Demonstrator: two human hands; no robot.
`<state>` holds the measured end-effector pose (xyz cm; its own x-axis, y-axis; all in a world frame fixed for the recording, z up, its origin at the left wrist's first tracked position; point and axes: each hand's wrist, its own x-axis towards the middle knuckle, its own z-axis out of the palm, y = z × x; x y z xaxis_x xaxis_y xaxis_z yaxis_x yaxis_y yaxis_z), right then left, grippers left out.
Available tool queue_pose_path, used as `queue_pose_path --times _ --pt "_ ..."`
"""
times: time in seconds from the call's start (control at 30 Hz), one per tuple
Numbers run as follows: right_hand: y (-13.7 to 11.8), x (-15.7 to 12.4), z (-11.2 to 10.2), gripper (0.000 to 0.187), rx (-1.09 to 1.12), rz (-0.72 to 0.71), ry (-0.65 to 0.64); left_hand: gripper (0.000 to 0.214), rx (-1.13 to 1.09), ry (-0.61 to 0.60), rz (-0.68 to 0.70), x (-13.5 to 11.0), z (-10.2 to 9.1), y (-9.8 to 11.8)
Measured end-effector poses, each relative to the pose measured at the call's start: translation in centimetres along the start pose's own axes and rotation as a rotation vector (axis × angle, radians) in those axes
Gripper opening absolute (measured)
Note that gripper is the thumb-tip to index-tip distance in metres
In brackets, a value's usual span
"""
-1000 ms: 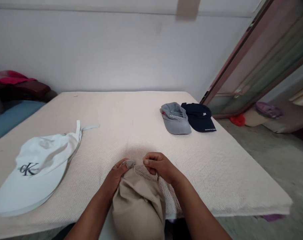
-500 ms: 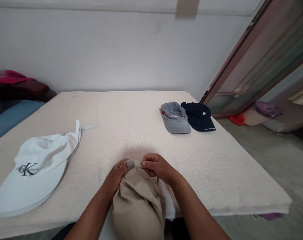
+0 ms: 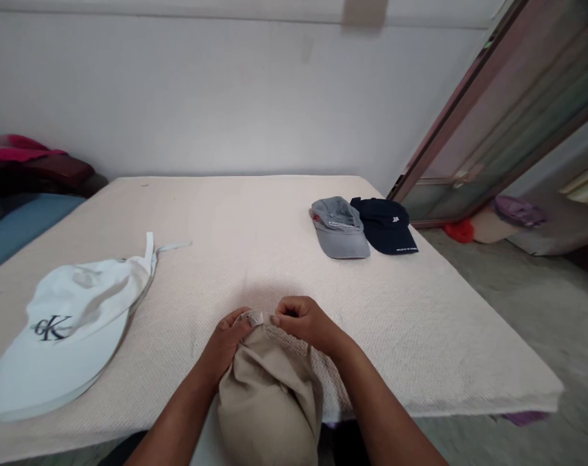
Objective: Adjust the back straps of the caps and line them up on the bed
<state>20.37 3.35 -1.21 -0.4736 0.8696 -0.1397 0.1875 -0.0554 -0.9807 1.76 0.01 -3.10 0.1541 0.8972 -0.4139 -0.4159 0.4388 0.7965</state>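
A beige cap (image 3: 269,401) hangs at the near edge of the table, its crown toward me. My left hand (image 3: 228,340) is closed on the left side of its back opening, with the thumb beside a small metal buckle (image 3: 256,318). On the other side of that buckle, my right hand (image 3: 301,320) pinches the end of the cap's strap between thumb and forefinger. The strap's tip is mostly hidden by the fingers. To the left lies a white cap (image 3: 80,323) with black letters, its straps loose.
A grey cap (image 3: 342,226) and a navy cap (image 3: 385,226) lie side by side at the right of the cloth-covered table (image 3: 226,220). A wall (image 3: 216,97) stands behind. At far left is a blue surface (image 3: 26,220) with folded cloth.
The right-hand fingers have shifted slightly on the strap, and the buckle has tilted and looks brighter. My left hand keeps its hold on the beige cap.
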Motion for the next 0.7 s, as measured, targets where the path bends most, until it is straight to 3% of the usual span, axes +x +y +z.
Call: queue_pose_path --times 0.27,0.5,0.7 --pt "0.0 -0.1 -0.1 0.024 0.036 0.019 -0.021 0.022 0.026 -0.008 -0.002 -0.5 0.9 0.7" --pt "-0.3 -0.2 0.1 0.027 0.197 0.091 -0.053 0.030 0.018 0.076 -0.054 -0.9 1.3 0.9" --pt "-0.3 -0.2 0.0 0.028 0.274 0.081 -0.106 0.025 -0.039 -0.011 -0.086 -1.4 1.4 1.3"
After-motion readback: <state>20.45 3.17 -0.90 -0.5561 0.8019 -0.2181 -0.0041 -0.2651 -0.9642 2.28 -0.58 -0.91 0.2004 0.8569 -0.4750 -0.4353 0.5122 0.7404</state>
